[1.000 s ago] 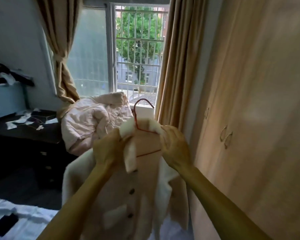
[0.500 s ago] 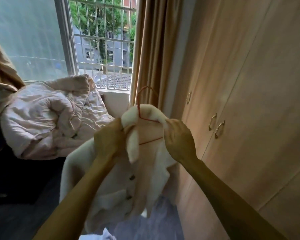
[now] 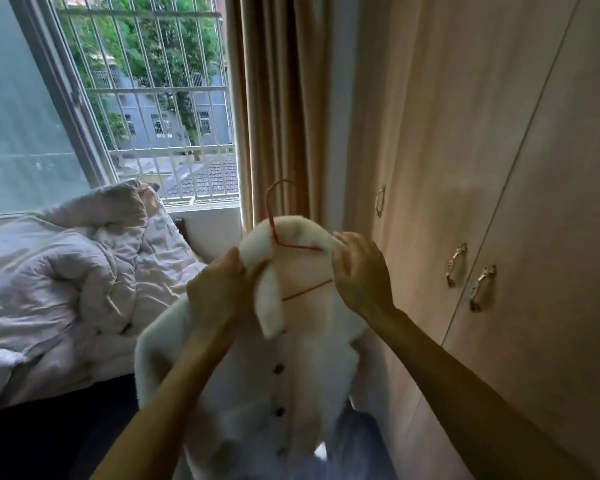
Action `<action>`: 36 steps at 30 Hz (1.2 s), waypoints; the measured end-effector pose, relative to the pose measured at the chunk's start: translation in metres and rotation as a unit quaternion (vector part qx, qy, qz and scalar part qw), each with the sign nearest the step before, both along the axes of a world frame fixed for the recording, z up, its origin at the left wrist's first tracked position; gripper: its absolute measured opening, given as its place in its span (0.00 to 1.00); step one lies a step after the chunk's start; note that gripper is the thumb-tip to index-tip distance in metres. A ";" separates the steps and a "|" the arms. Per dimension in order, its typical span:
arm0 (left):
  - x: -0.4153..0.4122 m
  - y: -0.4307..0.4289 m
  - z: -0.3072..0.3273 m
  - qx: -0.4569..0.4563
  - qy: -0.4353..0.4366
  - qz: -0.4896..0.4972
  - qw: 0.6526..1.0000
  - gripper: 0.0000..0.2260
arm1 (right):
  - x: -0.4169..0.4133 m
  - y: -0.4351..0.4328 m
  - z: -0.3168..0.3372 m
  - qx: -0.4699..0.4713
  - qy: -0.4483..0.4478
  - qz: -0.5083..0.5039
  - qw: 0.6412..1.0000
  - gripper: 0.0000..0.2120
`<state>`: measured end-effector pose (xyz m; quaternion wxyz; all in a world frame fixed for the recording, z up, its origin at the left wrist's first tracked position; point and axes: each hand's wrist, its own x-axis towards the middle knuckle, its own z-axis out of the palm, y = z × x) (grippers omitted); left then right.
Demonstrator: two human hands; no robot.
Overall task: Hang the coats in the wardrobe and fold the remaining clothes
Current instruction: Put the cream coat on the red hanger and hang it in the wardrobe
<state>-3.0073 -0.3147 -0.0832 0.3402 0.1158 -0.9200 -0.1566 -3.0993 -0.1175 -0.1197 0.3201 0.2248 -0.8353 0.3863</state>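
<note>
A cream fleece coat (image 3: 257, 393) with dark buttons hangs in front of me on a thin red wire hanger (image 3: 274, 216), whose hook sticks up above the collar. My left hand (image 3: 219, 292) grips the coat's left shoulder beside the collar. My right hand (image 3: 359, 275) pinches the right shoulder where the hanger's wire runs into the fabric. The wardrobe (image 3: 499, 202) stands at the right with its light wooden doors closed and its metal handles (image 3: 482, 285) just right of my right hand.
A rumpled pale quilt (image 3: 66, 282) is piled at the left under the barred window (image 3: 153, 98). A tan curtain (image 3: 274, 98) hangs between window and wardrobe. Blue-grey fabric (image 3: 357, 445) shows below the coat.
My view has swung right and closer to the wardrobe. The coat on its hanger stays between both hands, now held nearer the doors.
</note>
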 end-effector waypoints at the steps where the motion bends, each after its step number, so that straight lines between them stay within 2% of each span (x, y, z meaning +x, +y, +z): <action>1: -0.012 -0.001 0.000 -0.005 0.004 -0.004 1.000 0.16 | -0.010 -0.003 -0.003 -0.011 -0.010 0.002 1.000 0.15; 8: -0.107 -0.023 -0.013 0.013 0.010 -0.055 0.998 0.16 | -0.083 -0.022 -0.016 -0.035 -0.038 -0.020 0.998 0.15; 15: -0.213 -0.045 -0.045 0.014 0.039 -0.200 0.979 0.18 | -0.143 -0.028 -0.027 0.007 -0.069 -0.167 0.984 0.19; 21: -0.275 -0.063 -0.055 0.055 -0.038 -0.299 0.952 0.18 | -0.150 -0.032 -0.035 0.002 -0.160 -0.342 0.926 0.21; 32: -0.322 -0.028 -0.047 0.080 -0.097 -0.446 0.886 0.20 | -0.126 -0.014 -0.040 0.008 -0.206 -0.550 0.809 0.19; 36: -0.331 0.003 -0.044 0.057 -0.117 -0.467 0.875 0.22 | -0.125 0.009 -0.043 0.002 -0.213 -0.614 0.760 0.18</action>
